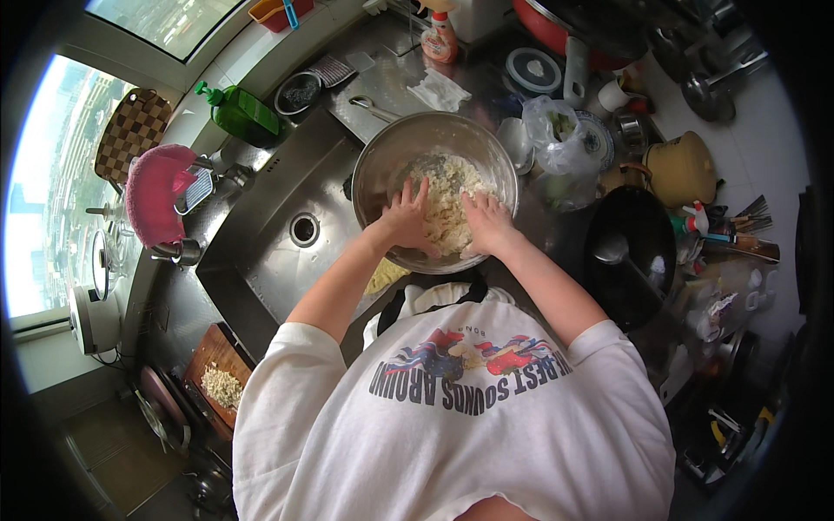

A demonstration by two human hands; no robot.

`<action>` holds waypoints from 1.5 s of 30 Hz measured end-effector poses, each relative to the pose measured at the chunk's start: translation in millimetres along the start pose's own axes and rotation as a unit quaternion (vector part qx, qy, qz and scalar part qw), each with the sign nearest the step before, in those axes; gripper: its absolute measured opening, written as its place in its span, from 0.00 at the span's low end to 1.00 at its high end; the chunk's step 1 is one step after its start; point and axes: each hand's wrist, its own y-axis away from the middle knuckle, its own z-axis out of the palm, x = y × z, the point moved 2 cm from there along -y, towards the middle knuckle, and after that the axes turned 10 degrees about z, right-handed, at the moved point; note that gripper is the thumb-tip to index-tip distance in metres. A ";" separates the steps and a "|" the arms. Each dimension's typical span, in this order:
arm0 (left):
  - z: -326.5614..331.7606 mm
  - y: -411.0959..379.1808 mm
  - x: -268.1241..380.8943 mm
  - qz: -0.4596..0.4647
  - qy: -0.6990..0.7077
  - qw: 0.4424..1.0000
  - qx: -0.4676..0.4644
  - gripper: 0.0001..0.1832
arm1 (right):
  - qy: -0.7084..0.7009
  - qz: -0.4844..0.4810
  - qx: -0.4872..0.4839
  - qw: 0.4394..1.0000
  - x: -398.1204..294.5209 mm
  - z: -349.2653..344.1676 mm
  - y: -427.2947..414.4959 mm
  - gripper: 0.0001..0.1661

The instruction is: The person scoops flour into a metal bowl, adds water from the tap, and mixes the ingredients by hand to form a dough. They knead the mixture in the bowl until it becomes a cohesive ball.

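A large stainless steel mixing bowl (380, 159) stands in front of me beside the sink. Crumbly, pale dough (446, 195) covers part of its bottom. Inside the bowl, my left hand (408, 218) rests at the left edge of the dough with its fingers spread. My right hand (485, 221) touches the dough's right side, its fingers a little apart and their tips partly in the crumbs. Neither hand is closed around anything. The undersides of both palms are hidden.
The steel sink (280, 260) lies left of the bowl, with a yellow cloth (386, 276) near its edge. A black wok (629, 221) with a ladle is at right. Chopped pale food lies on a wooden cutting board (212, 348). Plastic bags (554, 140) sit right of the bowl.
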 end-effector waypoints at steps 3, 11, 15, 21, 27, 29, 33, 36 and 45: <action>13.7 -2.8 6.9 -0.005 -0.054 0.998 0.023 0.83 | -0.019 0.038 -0.003 0.999 -14.2 -4.7 -5.0 0.63; 25.6 -47.3 -19.5 -0.028 0.246 0.950 0.188 0.42 | -0.309 0.104 0.068 0.943 7.3 39.4 -58.4 0.42; 37.1 -66.5 -54.4 0.051 0.379 0.869 0.313 0.46 | -0.331 0.059 0.170 0.926 -0.5 29.0 -59.7 0.41; 10.6 -66.5 -52.5 -0.120 0.620 0.699 0.335 0.36 | -0.416 0.253 0.262 0.833 -5.2 26.4 -71.4 0.32; 18.0 -103.3 -46.5 -0.165 0.809 0.532 0.188 0.33 | -0.716 0.253 0.125 0.639 -28.7 29.1 -136.5 0.33; 0.5 -102.6 -42.0 -0.176 0.808 0.537 0.166 0.29 | -0.797 0.223 0.057 0.559 -23.8 18.0 -138.8 0.32; 3.8 -89.7 -19.4 -0.110 0.716 0.596 0.345 0.21 | -0.764 0.183 0.152 0.600 -35.2 2.7 -101.8 0.25; 21.2 -72.0 1.7 -0.080 0.466 0.737 0.483 0.11 | -0.600 0.185 0.313 0.713 -48.0 28.1 -77.4 0.14; 19.2 -84.9 -15.2 0.009 0.135 0.907 0.398 0.06 | -0.266 0.103 0.325 0.902 -37.1 31.9 -94.5 0.14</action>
